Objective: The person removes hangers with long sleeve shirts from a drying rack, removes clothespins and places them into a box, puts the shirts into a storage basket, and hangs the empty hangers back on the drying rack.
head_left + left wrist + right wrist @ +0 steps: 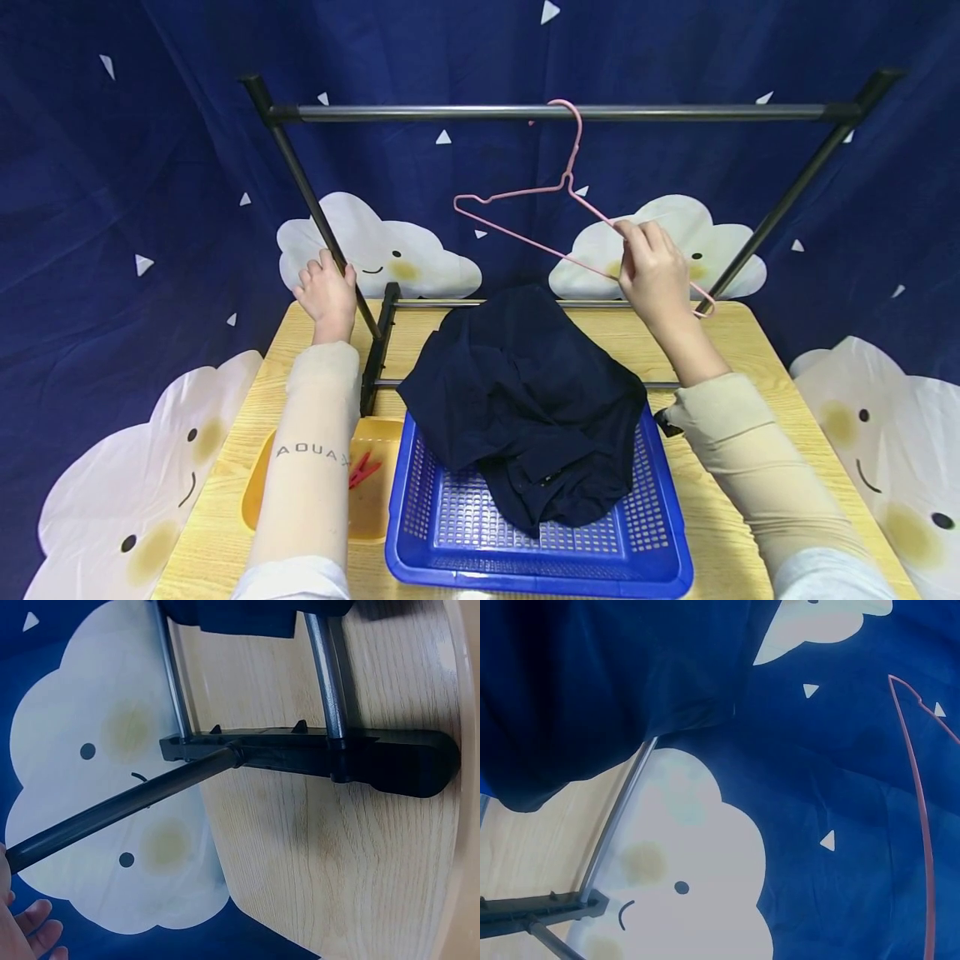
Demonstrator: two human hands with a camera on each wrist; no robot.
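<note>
My right hand [656,271] holds the right side of a pink hanger [525,192], its fingertips on the sloping arm. The hanger's hook lies at the top rail of the drying rack [450,112], and its body tilts down to the right. In the right wrist view part of the hanger [922,817] shows, but not the hand. My left hand [327,296] is at the rack's left post [303,183], thumb on one side and index finger on the other. The other left fingers [45,934] are loosely bent, away from the post.
A dark navy garment [525,400] lies heaped in a blue plastic basket [540,575], covering part of the rack's lower bars. A yellow tray [378,517] with a red clothespin [363,471] stands left of it on the wooden table [727,500]. Behind hangs a blue cloud-print curtain [420,50].
</note>
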